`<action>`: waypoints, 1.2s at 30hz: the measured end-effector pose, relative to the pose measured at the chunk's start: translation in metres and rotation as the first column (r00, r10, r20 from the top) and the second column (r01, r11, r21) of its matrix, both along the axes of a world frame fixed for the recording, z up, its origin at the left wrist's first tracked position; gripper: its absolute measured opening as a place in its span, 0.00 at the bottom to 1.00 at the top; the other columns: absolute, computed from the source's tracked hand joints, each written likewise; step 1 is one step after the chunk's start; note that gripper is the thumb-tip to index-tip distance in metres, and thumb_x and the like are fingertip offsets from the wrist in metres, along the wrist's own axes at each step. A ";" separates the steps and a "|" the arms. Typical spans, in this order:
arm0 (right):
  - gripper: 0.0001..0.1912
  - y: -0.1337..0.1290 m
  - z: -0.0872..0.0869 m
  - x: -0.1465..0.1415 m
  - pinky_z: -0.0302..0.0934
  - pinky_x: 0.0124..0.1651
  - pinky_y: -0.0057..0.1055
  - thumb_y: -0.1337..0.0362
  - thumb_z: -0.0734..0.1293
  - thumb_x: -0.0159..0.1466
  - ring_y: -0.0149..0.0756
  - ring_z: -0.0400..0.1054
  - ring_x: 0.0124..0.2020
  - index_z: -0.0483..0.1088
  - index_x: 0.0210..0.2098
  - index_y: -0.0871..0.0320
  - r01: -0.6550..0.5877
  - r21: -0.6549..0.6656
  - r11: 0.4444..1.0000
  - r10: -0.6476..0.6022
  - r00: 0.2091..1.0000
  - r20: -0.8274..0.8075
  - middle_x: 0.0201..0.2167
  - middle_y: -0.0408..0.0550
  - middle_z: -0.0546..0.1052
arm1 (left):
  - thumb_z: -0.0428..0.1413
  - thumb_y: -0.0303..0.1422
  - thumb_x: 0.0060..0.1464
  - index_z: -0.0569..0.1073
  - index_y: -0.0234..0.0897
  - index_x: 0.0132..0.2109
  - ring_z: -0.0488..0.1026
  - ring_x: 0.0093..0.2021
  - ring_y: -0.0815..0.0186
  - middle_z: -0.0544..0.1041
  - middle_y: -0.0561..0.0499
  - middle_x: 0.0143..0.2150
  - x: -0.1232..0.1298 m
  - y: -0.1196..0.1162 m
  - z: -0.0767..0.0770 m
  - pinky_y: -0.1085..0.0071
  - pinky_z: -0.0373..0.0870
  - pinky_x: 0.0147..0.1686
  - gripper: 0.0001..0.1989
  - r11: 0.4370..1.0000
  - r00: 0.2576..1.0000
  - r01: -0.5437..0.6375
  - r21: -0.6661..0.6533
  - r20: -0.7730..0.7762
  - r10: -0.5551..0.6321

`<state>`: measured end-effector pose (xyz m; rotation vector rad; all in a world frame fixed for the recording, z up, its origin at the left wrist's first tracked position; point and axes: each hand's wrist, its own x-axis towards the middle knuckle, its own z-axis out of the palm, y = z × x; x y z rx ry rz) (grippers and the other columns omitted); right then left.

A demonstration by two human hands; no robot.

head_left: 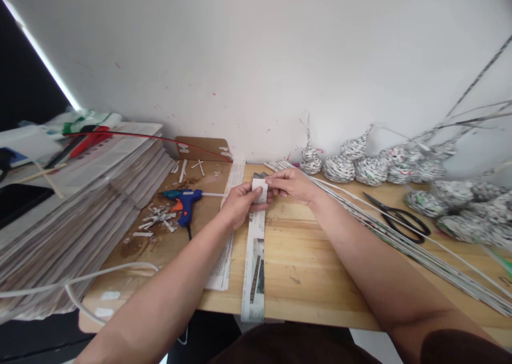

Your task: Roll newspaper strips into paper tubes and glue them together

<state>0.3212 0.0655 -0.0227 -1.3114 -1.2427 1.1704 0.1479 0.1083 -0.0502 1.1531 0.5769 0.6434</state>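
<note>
A long newspaper strip [256,230] runs across the wooden table from its far part to beyond the front edge, where its end hangs over. My left hand [242,203] is closed on the strip near its far end, thumb on top and fingers beneath. At the same end, my right hand [290,185] pinches the strip's right edge between thumb and fingertips. Just left of the strip lie more flat newspaper sheets [220,270]. A blue glue gun [188,204] with an orange trigger rests on a brown board further left.
Thin rolled paper sticks [384,235] lie diagonally on the right, beside black scissors [400,217]. Several woven paper gourd shapes [372,170] line the wall. A tall newspaper stack [120,193] stands left, near paper scraps [160,217] and a white cable [112,271].
</note>
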 end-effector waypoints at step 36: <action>0.19 0.001 -0.011 -0.004 0.48 0.19 0.21 0.55 0.73 0.53 0.25 0.63 0.22 0.77 0.37 0.64 -0.078 -0.018 0.997 0.075 0.989 -0.130 0.21 0.45 0.73 | 0.61 0.44 0.48 0.76 0.30 0.38 0.77 0.27 0.66 0.79 0.45 0.29 -0.001 0.001 0.000 0.74 0.73 0.25 0.19 0.995 0.995 -0.061 0.080 -0.078 0.068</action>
